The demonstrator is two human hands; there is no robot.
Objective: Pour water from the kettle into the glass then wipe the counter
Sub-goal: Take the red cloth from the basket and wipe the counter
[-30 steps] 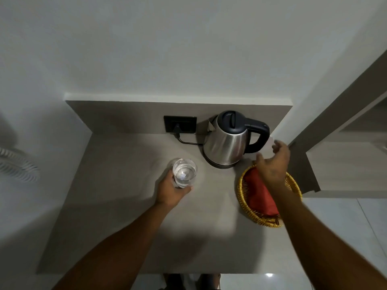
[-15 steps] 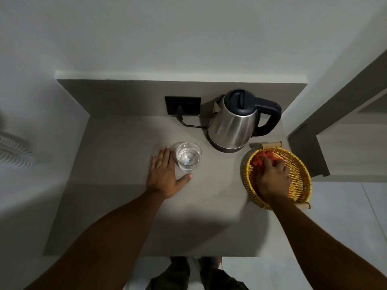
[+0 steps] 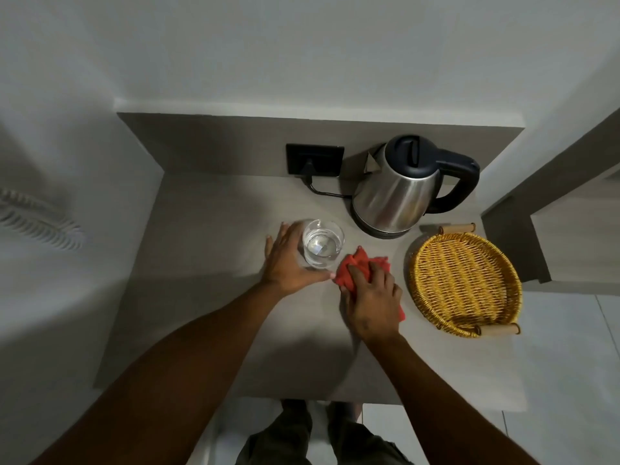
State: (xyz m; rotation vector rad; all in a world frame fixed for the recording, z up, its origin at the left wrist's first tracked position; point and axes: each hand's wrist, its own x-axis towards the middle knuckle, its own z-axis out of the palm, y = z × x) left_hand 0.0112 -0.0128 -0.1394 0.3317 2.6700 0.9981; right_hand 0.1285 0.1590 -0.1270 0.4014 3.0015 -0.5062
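A clear glass [image 3: 322, 247] with water in it stands on the grey counter [image 3: 208, 297]. My left hand [image 3: 288, 260] lies flat on the counter, curved around the glass's left side, fingers spread. My right hand [image 3: 370, 298] presses a crumpled red cloth [image 3: 355, 266] onto the counter just right of the glass. The steel kettle [image 3: 396, 193] with a black lid and handle sits on its base at the back, behind the cloth.
A yellow woven basket [image 3: 464, 280] with wooden handles sits at the counter's right edge, with nothing in it. A black wall socket [image 3: 315, 159] with the kettle's cord is at the back. Walls close the left and rear sides; floor lies to the right.
My right hand lifted the red cloth out of the basket and brought it left onto the counter beside the glass. My left hand let go of the glass and now rests flat beside it.
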